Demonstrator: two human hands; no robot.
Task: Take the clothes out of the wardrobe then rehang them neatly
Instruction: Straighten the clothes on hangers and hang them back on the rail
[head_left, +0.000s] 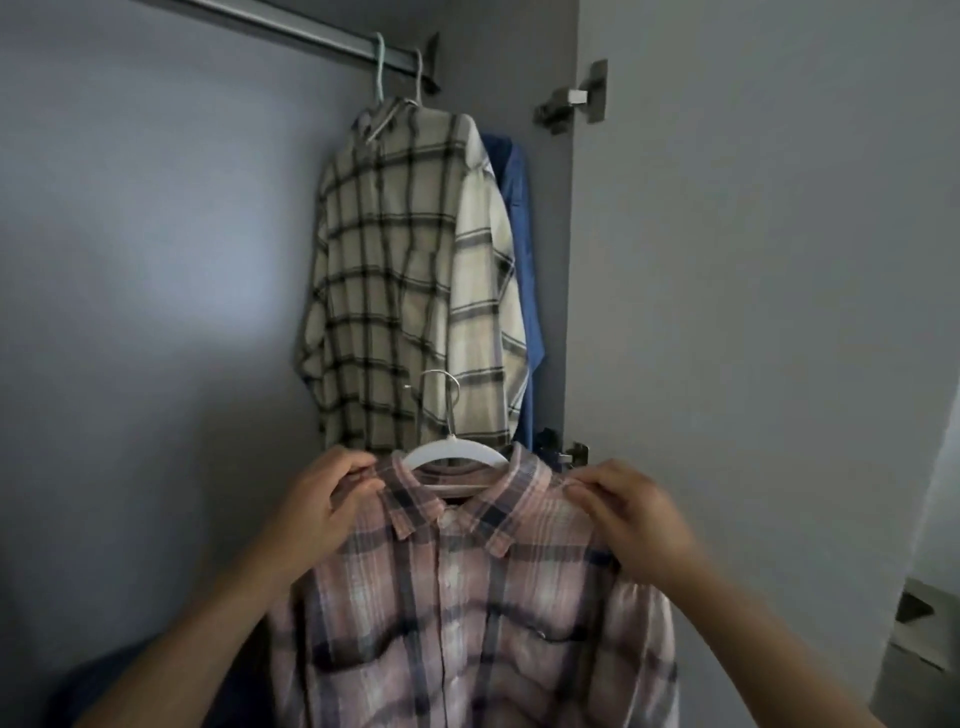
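Note:
A pink plaid shirt (457, 597) sits on a white hanger (453, 451) in front of me, below the rail. My left hand (317, 509) pinches the shirt's left shoulder and my right hand (628, 514) pinches its right shoulder. The hanger's metal hook (441, 395) points up, free of the rail. On the wardrobe rail (291, 26) at the far right hang a cream plaid shirt (395, 280) and, behind it, a blue shirt (519, 249).
The grey back wall of the wardrobe (156, 260) fills the left. The open door (753, 312) stands at the right with hinges (571, 98) on its edge. A dark blue thing (104, 686) lies at the bottom left.

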